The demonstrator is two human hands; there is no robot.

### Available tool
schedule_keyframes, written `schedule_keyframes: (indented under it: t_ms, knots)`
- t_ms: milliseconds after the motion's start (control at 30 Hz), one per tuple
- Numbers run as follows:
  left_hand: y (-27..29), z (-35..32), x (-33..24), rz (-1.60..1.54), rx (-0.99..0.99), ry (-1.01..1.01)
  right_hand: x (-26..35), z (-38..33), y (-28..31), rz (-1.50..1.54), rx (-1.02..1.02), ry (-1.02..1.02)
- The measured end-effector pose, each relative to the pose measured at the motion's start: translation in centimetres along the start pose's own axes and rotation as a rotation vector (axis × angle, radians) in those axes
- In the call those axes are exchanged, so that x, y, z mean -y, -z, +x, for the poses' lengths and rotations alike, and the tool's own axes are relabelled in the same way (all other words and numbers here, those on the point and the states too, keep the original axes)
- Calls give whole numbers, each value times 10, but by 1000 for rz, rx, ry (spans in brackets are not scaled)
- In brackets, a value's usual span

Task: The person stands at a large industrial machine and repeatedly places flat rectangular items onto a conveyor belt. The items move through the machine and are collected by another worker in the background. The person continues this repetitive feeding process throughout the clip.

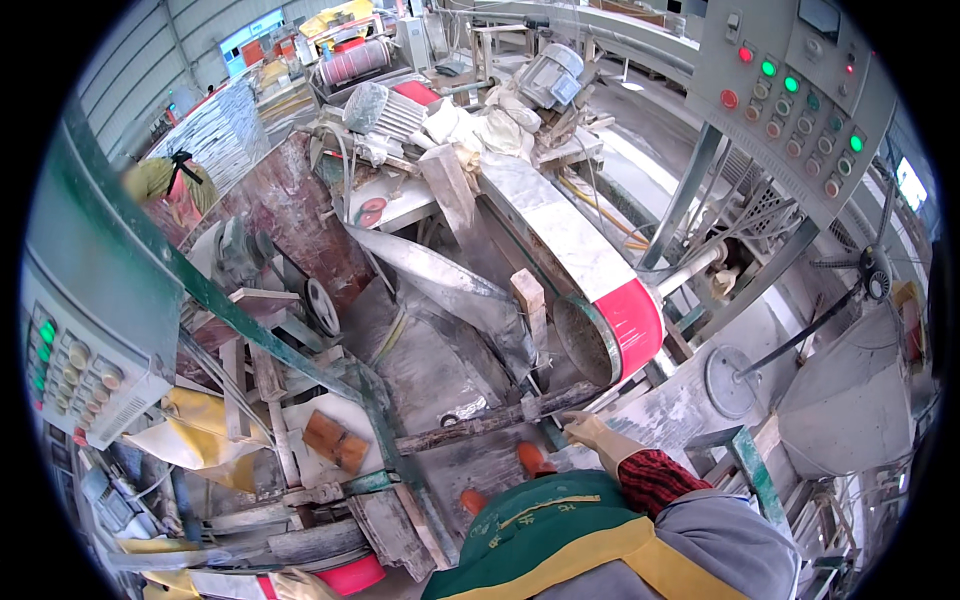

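Observation:
My right hand (592, 433), in a beige work glove below a red-and-black checked cuff, reaches forward beside the right end of a worn wooden bar (465, 430). Its fingers look stretched out, and I see nothing held in them. A short green metal piece (552, 434) lies just left of the fingertips. Beyond the hand curves the red end cover (630, 325) of a long, dusty, white-topped machine. At the lower edge, a pale beige shape (300, 584) beside a red-ended part looks like my left glove; its fingers are not clear.
Control panels with lit buttons stand at the upper right (800, 100) and left (95, 350). A green frame beam (240, 310) slants across the left. Orange shoes (535, 458) show below the bar. A bent-over person (170, 180) is at the far left. A round-based black fan (872, 272) stands right.

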State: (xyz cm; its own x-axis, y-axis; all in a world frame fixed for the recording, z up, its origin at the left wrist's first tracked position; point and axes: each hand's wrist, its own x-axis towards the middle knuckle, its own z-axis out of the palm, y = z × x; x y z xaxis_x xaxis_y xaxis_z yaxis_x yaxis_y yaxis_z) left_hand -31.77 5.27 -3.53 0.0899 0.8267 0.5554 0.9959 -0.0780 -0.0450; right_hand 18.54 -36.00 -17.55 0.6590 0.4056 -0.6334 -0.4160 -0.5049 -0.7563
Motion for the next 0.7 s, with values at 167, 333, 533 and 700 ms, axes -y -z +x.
schedule_keyframes:
  t_ms: [167,333,533,700]
  knots:
    - [46,-37,-53,-239,-149,-252,18,7,-30,140,155,0]
    - [37,-75,-206,-1343,714,84,60,-3,-84,333,418,146]
    - [180,-64,-400,-1375,844,-980,157,-72,-99,409,295,393]
    - [206,-65,-418,-1287,738,-1314,177,-59,-2,543,-394,651]
